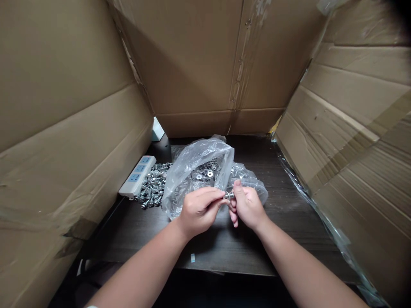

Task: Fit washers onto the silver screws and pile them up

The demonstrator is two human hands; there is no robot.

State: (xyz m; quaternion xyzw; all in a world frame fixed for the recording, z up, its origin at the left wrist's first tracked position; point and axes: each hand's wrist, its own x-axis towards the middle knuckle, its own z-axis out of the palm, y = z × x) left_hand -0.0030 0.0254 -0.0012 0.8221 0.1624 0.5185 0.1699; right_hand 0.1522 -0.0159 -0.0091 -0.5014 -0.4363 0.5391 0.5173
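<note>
My left hand (201,209) and my right hand (249,205) meet over the near side of an open clear plastic bag (202,149). Between their fingertips is a small silvery bolt (229,195) with what look like washers on it. The left fingers pinch one end, while the right thumb and fingers close on the other; fingers hide part of it. Loose flat washers (209,174) lie inside the bag. To its left is a pile of shiny metal fasteners (154,186), which look like bolts with washers.
A white power strip (138,175) borders the pile's left side. Another clear bag (253,179) lies behind my right hand. Cardboard walls (199,64) enclose the dark table (289,226) at the back and both sides. A small white-blue scrap (192,258) lies near the front edge.
</note>
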